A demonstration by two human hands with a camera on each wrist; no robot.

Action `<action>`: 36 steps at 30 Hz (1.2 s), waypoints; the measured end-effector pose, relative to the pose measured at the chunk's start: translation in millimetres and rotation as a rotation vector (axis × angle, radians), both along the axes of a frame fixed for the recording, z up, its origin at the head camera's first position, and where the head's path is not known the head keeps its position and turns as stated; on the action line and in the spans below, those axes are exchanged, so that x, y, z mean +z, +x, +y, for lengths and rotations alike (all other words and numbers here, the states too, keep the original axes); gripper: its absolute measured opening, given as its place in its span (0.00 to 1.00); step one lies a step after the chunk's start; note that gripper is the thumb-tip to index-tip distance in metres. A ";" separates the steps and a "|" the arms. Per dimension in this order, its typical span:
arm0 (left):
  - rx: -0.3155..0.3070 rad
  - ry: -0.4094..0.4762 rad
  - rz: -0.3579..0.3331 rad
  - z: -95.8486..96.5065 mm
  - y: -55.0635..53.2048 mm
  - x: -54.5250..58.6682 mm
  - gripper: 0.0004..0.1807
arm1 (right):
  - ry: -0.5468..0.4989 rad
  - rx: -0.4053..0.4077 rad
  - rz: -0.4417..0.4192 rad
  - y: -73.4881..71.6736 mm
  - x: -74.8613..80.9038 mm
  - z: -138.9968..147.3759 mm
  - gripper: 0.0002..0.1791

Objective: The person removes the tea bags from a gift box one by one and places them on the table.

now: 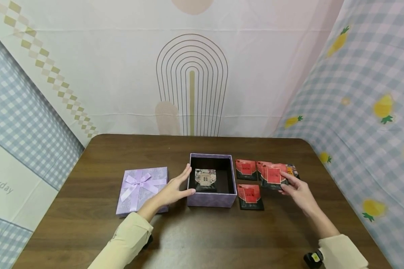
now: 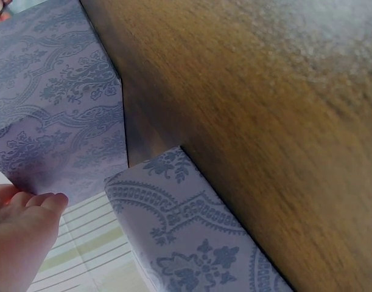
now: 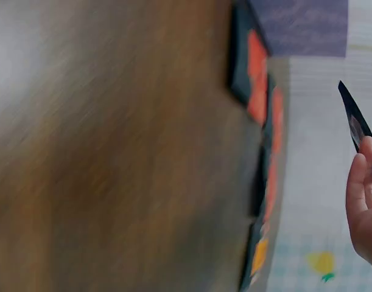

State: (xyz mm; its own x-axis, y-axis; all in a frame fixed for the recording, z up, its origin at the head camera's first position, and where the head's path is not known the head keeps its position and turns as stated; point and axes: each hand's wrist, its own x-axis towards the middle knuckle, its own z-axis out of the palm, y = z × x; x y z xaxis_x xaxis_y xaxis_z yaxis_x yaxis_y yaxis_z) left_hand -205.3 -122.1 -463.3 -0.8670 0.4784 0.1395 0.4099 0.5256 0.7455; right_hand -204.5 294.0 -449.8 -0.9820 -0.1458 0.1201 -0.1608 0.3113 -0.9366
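My left hand (image 1: 173,189) lies along the left wall of an uncovered purple gift box (image 1: 211,200), fingers fairly straight, fingertips at its rim. In the left wrist view, that hand's fingers (image 2: 45,204) are beside the patterned box wall (image 2: 64,103). Inside the dark box stands a floral packet (image 1: 205,180) with a beige label. To the right of the box, my right hand (image 1: 300,193) pinches a red-and-black packet (image 1: 272,175) by its right edge. The right wrist view shows this packet (image 3: 352,115) edge-on, raised above the table.
Red-and-black packets (image 1: 245,169) (image 1: 250,197) lie just right of the box. Partly hidden behind the held packet are another red packet (image 1: 260,164) and an orange-patterned one (image 1: 292,170). The purple lid (image 1: 159,180) with a ribbon bow lies on the brown table (image 1: 202,235) at left.
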 end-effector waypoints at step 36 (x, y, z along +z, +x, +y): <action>0.009 -0.007 -0.037 0.5 0.7 2.6 0.43 | 0.572 0.033 -0.171 9.0 -43.5 30.2 0.24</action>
State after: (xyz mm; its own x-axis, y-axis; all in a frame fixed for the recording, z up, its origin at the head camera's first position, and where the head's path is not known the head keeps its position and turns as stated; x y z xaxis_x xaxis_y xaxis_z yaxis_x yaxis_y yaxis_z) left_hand -204.6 -121.6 -460.7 -0.8758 0.4714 0.1041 0.3774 0.5341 0.7565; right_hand -195.5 324.2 -493.3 -0.9745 -0.1713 -0.1452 -0.0408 0.7711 -0.6354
